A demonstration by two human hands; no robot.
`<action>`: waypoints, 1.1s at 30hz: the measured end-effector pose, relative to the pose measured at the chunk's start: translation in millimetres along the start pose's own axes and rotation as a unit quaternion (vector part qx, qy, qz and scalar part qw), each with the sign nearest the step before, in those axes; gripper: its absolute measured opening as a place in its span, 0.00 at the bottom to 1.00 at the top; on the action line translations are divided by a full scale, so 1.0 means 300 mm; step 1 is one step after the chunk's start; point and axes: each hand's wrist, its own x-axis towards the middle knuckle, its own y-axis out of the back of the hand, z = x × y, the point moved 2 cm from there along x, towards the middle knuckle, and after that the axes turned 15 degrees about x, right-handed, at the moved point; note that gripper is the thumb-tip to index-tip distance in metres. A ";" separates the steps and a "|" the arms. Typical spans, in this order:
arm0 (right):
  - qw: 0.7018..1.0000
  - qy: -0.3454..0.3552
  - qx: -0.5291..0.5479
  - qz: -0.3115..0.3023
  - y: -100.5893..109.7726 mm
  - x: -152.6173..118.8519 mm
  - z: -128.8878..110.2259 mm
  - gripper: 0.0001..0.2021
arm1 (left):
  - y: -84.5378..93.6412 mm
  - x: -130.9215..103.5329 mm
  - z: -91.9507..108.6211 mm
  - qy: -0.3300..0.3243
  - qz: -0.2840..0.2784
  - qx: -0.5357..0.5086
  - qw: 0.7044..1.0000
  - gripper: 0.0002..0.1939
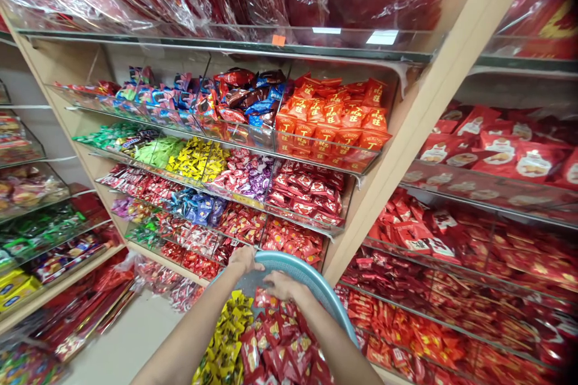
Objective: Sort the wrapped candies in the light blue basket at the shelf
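Observation:
A round light-blue plastic basket [311,277] with a mesh wall is below me, in front of the lowest candy tray. Inside it, yellow-wrapped candies [228,337] lie on the left and red-wrapped candies [284,343] on the right. My left hand [244,258] is closed over the basket's far rim, its thumb on the inner side; the outer fingertips are hidden. Inside the basket, my right hand [280,286] has its fingers apart, just above a red packet [265,298] at the heap's far edge. Nothing shows in its grasp.
Clear-fronted shelf trays hold yellow candies [196,159], red candies [293,239] and orange-red packets [334,117]. A wooden upright [406,126] divides them from the right-hand shelves of red packets [487,138]. Flat red goods in plastic [94,307] lie near the floor [135,331] at left.

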 end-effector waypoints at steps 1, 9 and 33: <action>1.000 0.008 -0.018 -0.021 0.019 0.010 -0.012 0.06 | 0.000 0.000 0.000 0.000 -0.001 -0.002 1.000 0.26; 0.980 -0.022 -0.166 0.111 0.285 0.060 0.008 0.12 | 0.008 -0.004 0.001 0.003 -0.010 -0.002 1.000 0.28; 0.978 -0.002 -0.196 0.074 0.340 0.082 0.052 0.18 | -0.003 0.007 -0.003 -0.004 -0.003 -0.004 1.000 0.28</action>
